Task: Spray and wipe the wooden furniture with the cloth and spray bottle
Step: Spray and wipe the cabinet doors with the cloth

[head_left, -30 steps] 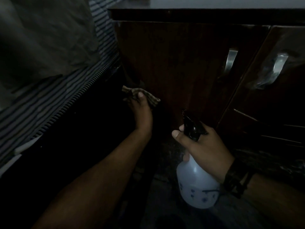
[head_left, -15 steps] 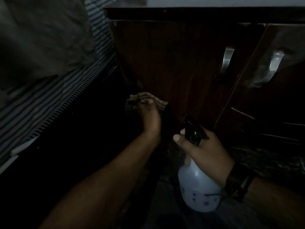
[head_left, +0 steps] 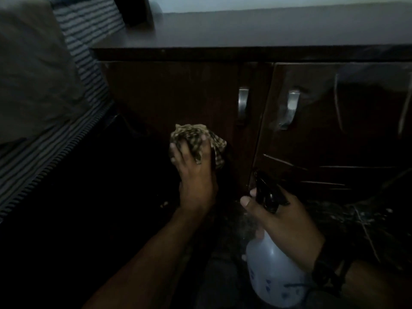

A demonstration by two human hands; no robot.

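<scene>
Head view. My left hand (head_left: 196,175): fingers curled over the bunched cloth (head_left: 198,141), pressing it on the left cabinet door (head_left: 178,97), low, left of its handle (head_left: 243,103). My right hand (head_left: 283,221): gripped round the neck of the spray bottle (head_left: 274,273), nozzle toward the doors.

Risks, as I judge them: dim light hides missed patches; the loose wad could slip out from under my fingers; a stray squeeze would wet the floor.

Change: cloth has travelled right and up from the cabinet's left edge; view has lifted, showing more of the top.
</scene>
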